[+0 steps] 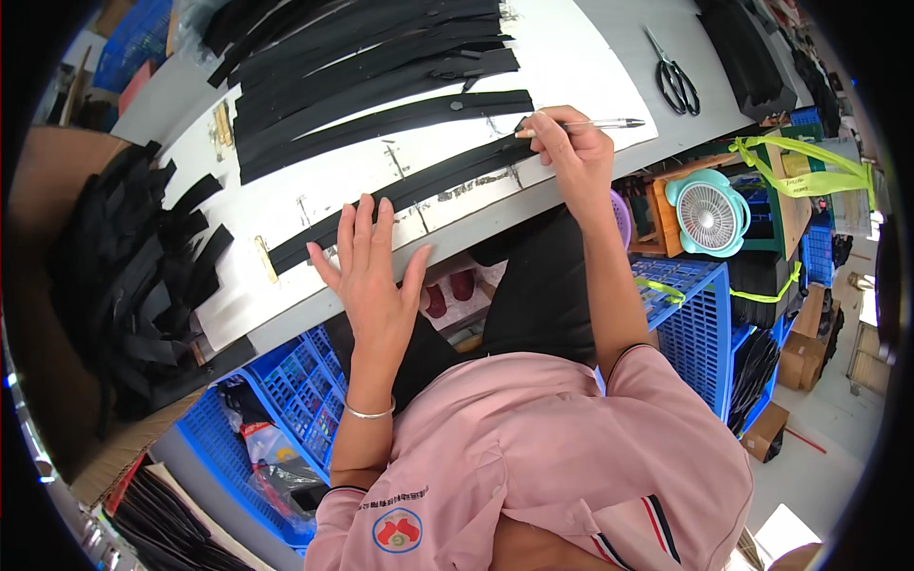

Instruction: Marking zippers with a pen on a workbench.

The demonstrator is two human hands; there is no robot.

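Note:
A long black zipper strip [440, 179] lies slantwise along the near edge of a white marked board [562, 62]. My left hand [373, 276] is open on its left part, fingertips resting on the strip and fingers spread. At the strip's right end, my right hand [578, 162] is closed around a slim pen [617, 124], which points out to the right. The fingertips of that hand touch or hover just over the strip's end; I cannot tell which. Beyond it, several more black zipper strips [381, 124] lie side by side, some with pullers showing.
Black scissors [674, 81] lie at the table's far right, near a stack of black material [747, 57]. A cardboard box [57, 181] heaped with black strips [133, 276] stands left. Blue crates [690, 319] and a turquoise fan [707, 214] flank me below the table.

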